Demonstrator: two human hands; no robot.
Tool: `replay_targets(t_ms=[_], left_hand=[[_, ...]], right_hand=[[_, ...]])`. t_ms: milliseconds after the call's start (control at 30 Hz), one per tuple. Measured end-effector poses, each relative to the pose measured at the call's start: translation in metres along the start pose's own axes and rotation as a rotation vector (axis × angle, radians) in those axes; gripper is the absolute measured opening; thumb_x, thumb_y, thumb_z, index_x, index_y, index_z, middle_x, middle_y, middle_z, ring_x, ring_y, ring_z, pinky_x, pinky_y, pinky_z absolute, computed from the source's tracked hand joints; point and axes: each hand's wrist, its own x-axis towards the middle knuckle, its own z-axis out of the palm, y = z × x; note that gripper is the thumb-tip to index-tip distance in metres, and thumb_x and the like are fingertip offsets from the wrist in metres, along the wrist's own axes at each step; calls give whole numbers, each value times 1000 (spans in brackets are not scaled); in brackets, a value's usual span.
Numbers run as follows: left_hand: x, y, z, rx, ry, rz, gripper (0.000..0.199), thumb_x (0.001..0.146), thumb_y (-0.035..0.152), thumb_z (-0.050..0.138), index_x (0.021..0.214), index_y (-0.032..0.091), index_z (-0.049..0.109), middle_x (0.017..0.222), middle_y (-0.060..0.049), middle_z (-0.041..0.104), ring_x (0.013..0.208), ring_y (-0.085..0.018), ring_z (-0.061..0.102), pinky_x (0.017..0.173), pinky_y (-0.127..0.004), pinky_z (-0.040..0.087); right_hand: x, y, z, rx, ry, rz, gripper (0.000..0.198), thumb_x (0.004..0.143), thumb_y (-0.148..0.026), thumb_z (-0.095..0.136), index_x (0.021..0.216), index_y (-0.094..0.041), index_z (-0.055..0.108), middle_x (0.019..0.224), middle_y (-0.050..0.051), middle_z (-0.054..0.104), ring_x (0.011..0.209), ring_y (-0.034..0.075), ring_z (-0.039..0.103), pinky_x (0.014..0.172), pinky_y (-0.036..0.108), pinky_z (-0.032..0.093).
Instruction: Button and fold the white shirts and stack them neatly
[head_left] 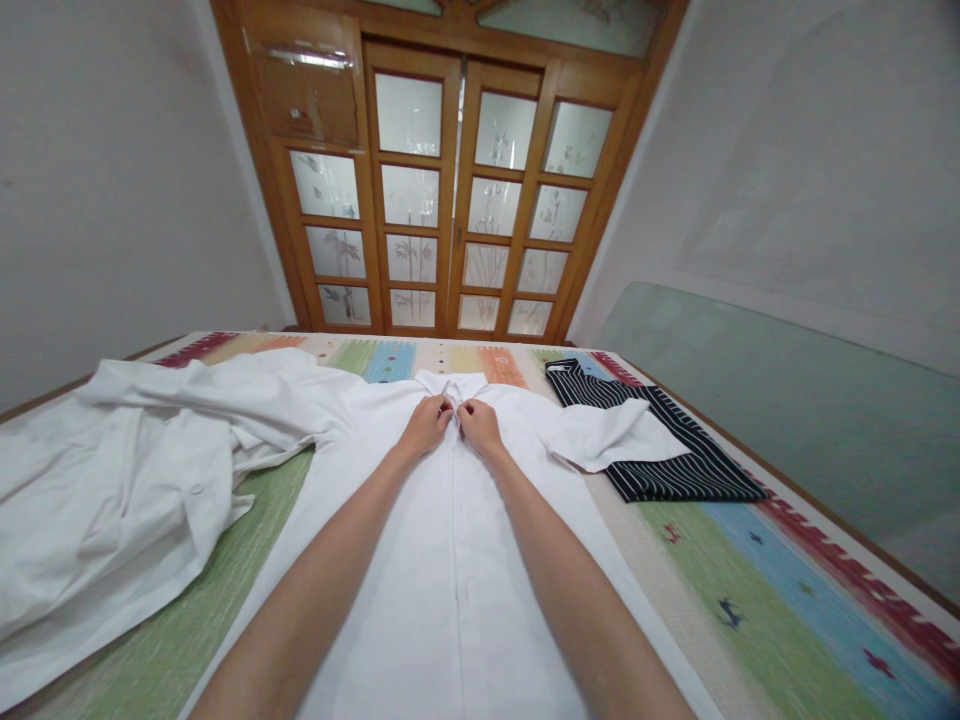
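Observation:
A white short-sleeved shirt (420,600) lies spread front up, its collar (480,382) at the far end. Just below the collar, my left hand (429,424) pinches the left edge of the front opening. My right hand (480,424) pinches the facing edge, a small gap away. Both hands have their fingers closed on the cloth; any button between them is too small to make out. The shirt's right sleeve (622,435) overlaps a folded black-and-white striped garment (690,460).
Crumpled white cloth (150,480) with a visible button lies at the left, against the shirt's shoulder. Beneath everything is a colourful patterned cover (750,600). A pale green board (787,400) stands along the right side. Wooden glazed doors (450,180) close off the far end.

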Motion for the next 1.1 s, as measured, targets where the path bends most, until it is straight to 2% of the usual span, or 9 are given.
replay_targets(t_ms=[167,300,500,733,1100], left_hand=[[0,2,-1,-28,7,-1,9,83,15,55,83,18,64,82,-6,68,81,-20,61,81,-32,48],[-1,4,-3,-61,38,-52,9,81,16,57,85,19,64,81,-4,69,76,-18,61,77,-31,49],[-2,6,-7,-109,50,-106,8,78,18,58,78,18,66,74,-2,69,69,-16,62,72,-28,49],[-2,5,-7,-155,39,-128,14,76,16,58,78,18,72,77,-3,74,72,-17,66,76,-29,51],[0,5,-8,-182,9,-201,22,75,13,58,84,17,77,85,-4,77,77,-19,69,78,-30,52]], right_hand=[[-1,-1,-1,14,-14,-3,21,81,-15,52,71,-17,70,76,5,72,72,15,61,69,22,40],[-1,-3,-2,15,-26,10,22,81,-14,52,71,-18,71,75,4,72,70,14,61,69,21,40],[-1,-3,-3,27,-38,21,22,82,-14,51,73,-18,72,73,3,72,69,13,61,67,20,40],[0,1,-1,56,-36,8,24,82,-15,50,71,-18,72,75,3,73,73,14,63,71,21,43],[-1,2,1,104,-31,1,14,73,-15,61,77,-17,74,76,4,74,73,16,65,70,23,46]])
